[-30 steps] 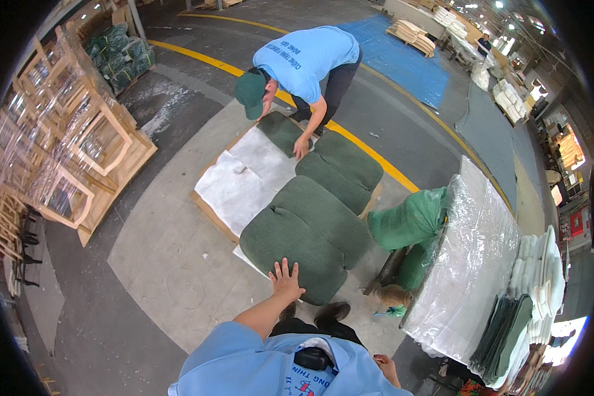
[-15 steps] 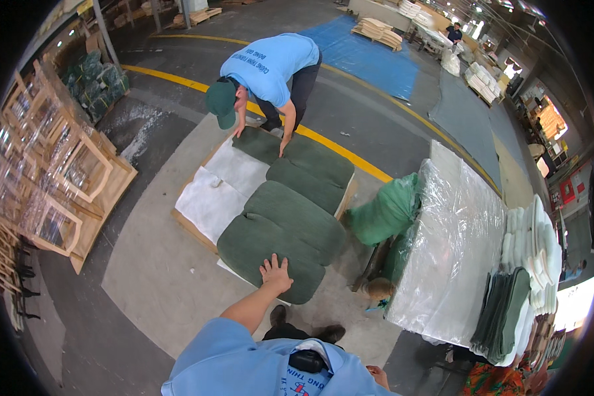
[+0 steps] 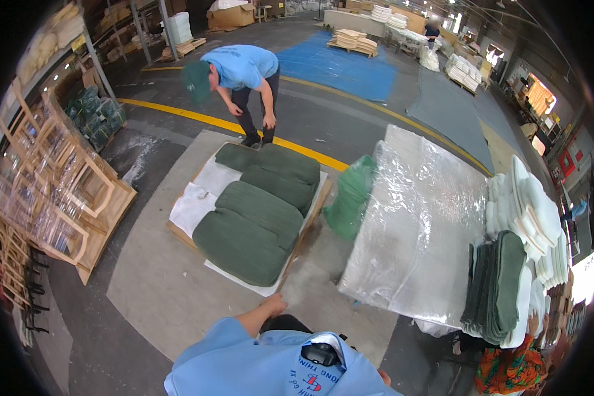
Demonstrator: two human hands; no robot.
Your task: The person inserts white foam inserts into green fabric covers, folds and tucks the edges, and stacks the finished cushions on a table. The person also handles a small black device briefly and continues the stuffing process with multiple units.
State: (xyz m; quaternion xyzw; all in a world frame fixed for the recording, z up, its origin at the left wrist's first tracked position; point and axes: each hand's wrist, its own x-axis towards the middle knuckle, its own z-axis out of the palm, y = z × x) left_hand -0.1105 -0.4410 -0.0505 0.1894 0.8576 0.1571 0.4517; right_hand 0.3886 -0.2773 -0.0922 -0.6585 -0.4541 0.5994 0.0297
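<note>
Dark green cushions [image 3: 247, 244] lie side by side on a low pallet [image 3: 318, 204] in front of me, with white padding [image 3: 186, 208] showing beside and beneath them. My left hand [image 3: 274, 304] hovers off the near edge of the nearest cushion, its fingers curled and apparently holding nothing. Only a sliver of my right hand [image 3: 384, 377] shows beside my body at the lower edge; its fingers are hidden. Across the pallet a co-worker [image 3: 244, 69] in a light blue shirt and green cap bends forward, both hands near the knees and off the cushions.
To the right stands a plastic-wrapped stack [image 3: 416, 224] with a green bag [image 3: 350, 201] against it. Dark green pieces [image 3: 498, 290] and white pads [image 3: 521, 204] sit beyond it. Wrapped wooden frames [image 3: 59, 191] stand on a pallet to the left. A yellow line [image 3: 198, 117] crosses the floor.
My left hand has come off the nearest cushion and drawn back toward my body, its fingers now curled. The co-worker has let go of the far cushion and partly straightened up.
</note>
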